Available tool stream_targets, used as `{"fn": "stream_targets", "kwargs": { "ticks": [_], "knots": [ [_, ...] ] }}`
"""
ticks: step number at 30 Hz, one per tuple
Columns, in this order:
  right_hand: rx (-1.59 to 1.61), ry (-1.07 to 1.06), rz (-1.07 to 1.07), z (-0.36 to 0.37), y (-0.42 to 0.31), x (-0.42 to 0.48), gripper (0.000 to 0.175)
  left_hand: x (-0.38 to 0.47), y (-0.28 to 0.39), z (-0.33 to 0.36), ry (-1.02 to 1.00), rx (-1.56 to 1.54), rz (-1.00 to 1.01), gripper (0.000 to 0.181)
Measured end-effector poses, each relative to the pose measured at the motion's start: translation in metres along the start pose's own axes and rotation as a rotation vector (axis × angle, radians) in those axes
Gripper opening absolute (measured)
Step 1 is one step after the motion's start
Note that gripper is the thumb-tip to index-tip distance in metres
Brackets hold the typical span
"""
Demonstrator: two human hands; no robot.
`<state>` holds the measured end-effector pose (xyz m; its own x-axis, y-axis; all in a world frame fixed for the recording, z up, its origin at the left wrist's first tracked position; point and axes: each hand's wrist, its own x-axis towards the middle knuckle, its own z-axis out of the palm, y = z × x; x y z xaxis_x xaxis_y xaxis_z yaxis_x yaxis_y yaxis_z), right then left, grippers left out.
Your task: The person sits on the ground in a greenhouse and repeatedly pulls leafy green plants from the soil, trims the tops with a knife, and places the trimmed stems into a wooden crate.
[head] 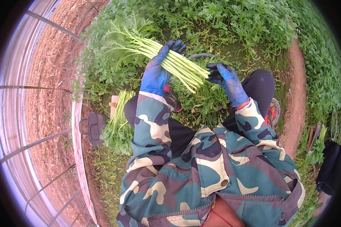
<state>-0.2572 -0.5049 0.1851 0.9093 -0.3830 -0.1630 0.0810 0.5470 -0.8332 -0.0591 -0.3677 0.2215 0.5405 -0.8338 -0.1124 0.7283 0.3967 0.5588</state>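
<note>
My left hand (157,69), in a blue glove with darkened fingers, grips a bunch of long green leafy stems (184,65). The bunch slants across in front of me, its feathery leaves at the upper left and its bare ends at the lower right. My right hand (224,78), gloved the same way, has bent fingers right at the bare ends. Whether it pinches any stem there, I cannot tell. Behind the bunch, a dark curved object (200,55) shows partly on the ground between my hands.
Leafy green plants (216,14) grow thickly ahead. Beside my left knee lies a pile of cut stems (120,107), near a dark handled basket (96,129). A container with red items (272,112) sits by my right knee. Another stem bunch (318,147) lies far right, past a dirt strip (297,85).
</note>
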Motion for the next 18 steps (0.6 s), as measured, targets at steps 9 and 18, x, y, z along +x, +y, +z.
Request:
{"fn": "stream_targets", "kwargs": {
  "ticks": [9, 18],
  "knots": [
    [0.069, 0.094, 0.016, 0.044, 0.037, -0.02, 0.023, 0.001, -0.001, 0.001, 0.044, 0.08, 0.114, 0.029],
    [0.069, 0.148, -0.018, 0.043, 0.035, -0.016, 0.02, 0.001, -0.002, 0.003, 0.049, 0.044, 0.167, 0.028]
  ]
}}
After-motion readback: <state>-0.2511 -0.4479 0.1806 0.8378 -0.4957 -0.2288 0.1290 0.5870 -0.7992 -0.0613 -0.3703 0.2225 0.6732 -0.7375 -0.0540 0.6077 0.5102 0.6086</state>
